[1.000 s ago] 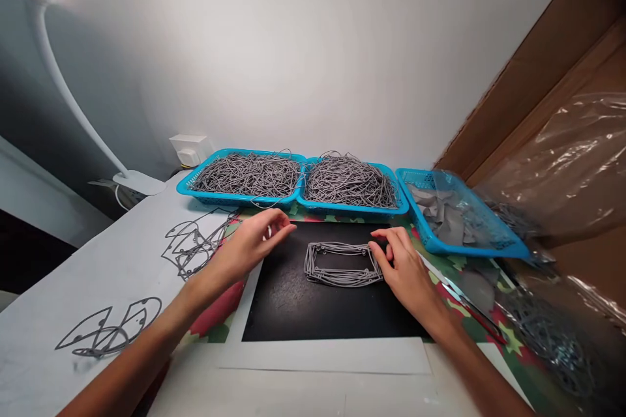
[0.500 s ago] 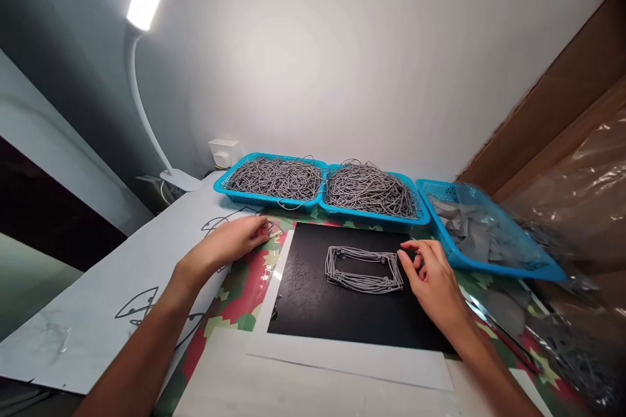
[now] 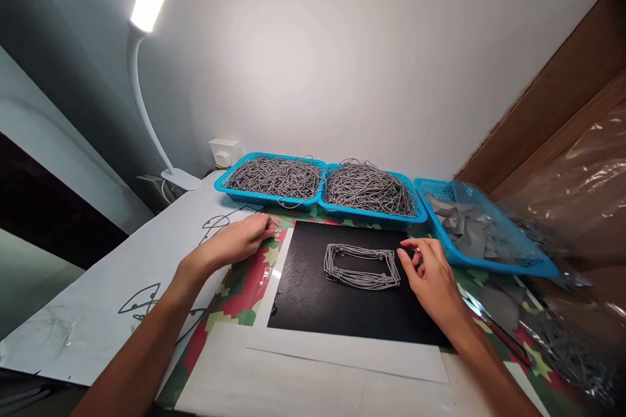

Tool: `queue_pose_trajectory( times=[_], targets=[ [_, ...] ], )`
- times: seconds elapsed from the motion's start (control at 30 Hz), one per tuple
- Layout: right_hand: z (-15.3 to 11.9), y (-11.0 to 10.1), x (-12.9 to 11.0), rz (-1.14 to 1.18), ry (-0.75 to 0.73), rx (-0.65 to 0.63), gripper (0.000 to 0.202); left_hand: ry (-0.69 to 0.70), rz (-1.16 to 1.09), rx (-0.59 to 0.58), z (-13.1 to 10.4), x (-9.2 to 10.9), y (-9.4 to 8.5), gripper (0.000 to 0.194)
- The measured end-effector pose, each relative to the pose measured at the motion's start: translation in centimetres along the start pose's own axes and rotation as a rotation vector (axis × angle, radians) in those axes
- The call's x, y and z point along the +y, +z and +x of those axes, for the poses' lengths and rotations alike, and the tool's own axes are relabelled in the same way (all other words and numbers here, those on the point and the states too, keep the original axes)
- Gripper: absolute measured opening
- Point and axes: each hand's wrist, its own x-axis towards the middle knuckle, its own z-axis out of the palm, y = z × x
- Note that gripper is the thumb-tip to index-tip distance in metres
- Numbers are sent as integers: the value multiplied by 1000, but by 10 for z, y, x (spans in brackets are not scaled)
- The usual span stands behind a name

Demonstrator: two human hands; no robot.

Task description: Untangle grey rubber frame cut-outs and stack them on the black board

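On a black sheet lies a stack of thin grey rectangular loops with small round tabs, roughly lined up. My right hand rests beside the stack's right end, fingers loosely curled, thumb and index tips slightly apart with nothing visible between them. To the left of the sheet, my left hand has its fingertips pinched together. A thin dark line shows at those tips, but what they hold is too small to make out. Several loose loops lie flat on the white surface under my left arm.
Two blue baskets heaped with grey loops stand against the wall. Another blue basket, with flat grey pieces and clear plastic, is at the right. Scissors and bagged loops lie at far right; a lit lamp stands left.
My left hand has moved slightly right, and its fingertips have closed further. My right hand stays beside the stack, almost unmoved. The view has shifted a little.
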Motion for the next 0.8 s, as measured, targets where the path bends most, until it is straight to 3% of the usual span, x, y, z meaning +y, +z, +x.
queue_pose_trajectory(
  times=[0.13, 0.3, 0.4, 0.53, 0.7, 0.73, 0.8],
  targets=[
    [0, -1, 1, 5, -7, 18, 44, 43, -144, 73, -8, 17, -30, 38],
    [-1, -1, -1, 15, -14, 16, 43, 101, -283, 356, -9, 46, -70, 31],
    [-2, -1, -2, 19, -15, 14, 44, 165, -404, 513, -14, 64, -85, 31],
    [-2, 1, -3, 37, -21, 41, 50, 239, -439, 646, -22, 87, -89, 26],
    [0, 4, -7, 58, -31, 75, 52, 167, -390, 660, -23, 96, -78, 24],
    [0, 3, -9, 58, -34, 78, 51, 176, -381, 712, -23, 97, -78, 22],
    [-1, 3, -11, 55, -38, 84, 48, 220, -386, 929, -26, 99, -82, 21]
  ],
)
